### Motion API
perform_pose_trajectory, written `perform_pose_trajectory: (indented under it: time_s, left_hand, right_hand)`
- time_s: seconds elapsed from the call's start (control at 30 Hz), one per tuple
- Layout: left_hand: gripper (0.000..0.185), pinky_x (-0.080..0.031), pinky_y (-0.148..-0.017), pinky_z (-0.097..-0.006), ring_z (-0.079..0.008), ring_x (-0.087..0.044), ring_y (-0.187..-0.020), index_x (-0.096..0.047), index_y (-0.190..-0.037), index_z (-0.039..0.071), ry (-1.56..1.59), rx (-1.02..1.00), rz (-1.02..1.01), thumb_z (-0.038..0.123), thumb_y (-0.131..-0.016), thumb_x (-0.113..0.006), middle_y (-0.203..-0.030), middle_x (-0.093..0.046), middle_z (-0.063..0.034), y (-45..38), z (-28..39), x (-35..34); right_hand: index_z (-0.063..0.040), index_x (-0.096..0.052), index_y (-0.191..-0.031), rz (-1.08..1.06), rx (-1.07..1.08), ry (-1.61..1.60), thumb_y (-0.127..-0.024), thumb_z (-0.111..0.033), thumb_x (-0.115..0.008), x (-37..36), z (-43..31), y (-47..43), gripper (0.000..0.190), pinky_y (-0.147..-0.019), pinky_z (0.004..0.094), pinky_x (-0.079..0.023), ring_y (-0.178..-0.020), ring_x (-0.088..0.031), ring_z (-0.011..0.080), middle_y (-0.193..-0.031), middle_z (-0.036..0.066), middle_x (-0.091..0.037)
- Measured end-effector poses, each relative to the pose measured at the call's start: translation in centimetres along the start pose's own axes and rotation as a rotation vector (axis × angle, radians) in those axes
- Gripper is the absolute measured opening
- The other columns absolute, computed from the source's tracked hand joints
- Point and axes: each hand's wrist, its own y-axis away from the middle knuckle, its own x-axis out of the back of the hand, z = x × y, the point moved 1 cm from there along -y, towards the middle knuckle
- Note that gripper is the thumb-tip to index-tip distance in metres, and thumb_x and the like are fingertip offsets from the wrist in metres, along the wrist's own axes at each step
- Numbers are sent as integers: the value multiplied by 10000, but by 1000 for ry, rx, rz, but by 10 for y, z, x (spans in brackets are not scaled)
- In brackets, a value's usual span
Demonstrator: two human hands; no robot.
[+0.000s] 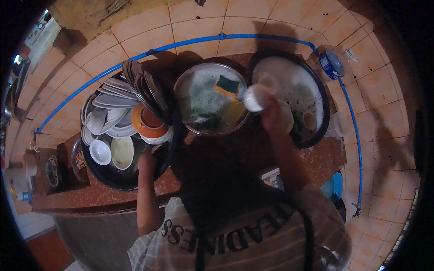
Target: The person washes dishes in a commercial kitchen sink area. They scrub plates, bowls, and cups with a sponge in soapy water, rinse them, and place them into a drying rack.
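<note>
My right hand (271,115) holds a small white bowl (254,98), blurred, over the near rim between the steel basin and the right-hand tub. Reaching into the black tub of dishes (112,183) on the left is my left hand (146,162), close below an orange bowl (149,120). Its fingertips are in shadow, so its grip is unclear. Around it lie a white oval dish (122,153), a small white bowl (100,152) and stacked plates (115,91). In the round steel basin (212,132) of sudsy water floats a green and yellow sponge (227,85).
At right, a black-rimmed tub (323,111) holds cloudy water and several bowls. A blue pipe (190,42) runs along the tiled wall (200,27). A plastic container (330,64) hangs at the corner. A tray of scraps (80,159) stands left on the reddish counter (162,183).
</note>
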Motion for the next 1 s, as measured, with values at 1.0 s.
perform_pose_trajectory:
  time_s: [1.0]
  left_hand:
    - [284,-424,-826,-282,-170,-556,-918,-538,-1053,-10,1099,-252,288,48,-804,-414,-960,-588,-121,44,94,74]
  right_hand:
    - [-27,-447,-1149,-1031,-60,999,-726,-118,-671,-170,150,87,487,-841,323,-422,-1008,-519,231,-1141,163,-488]
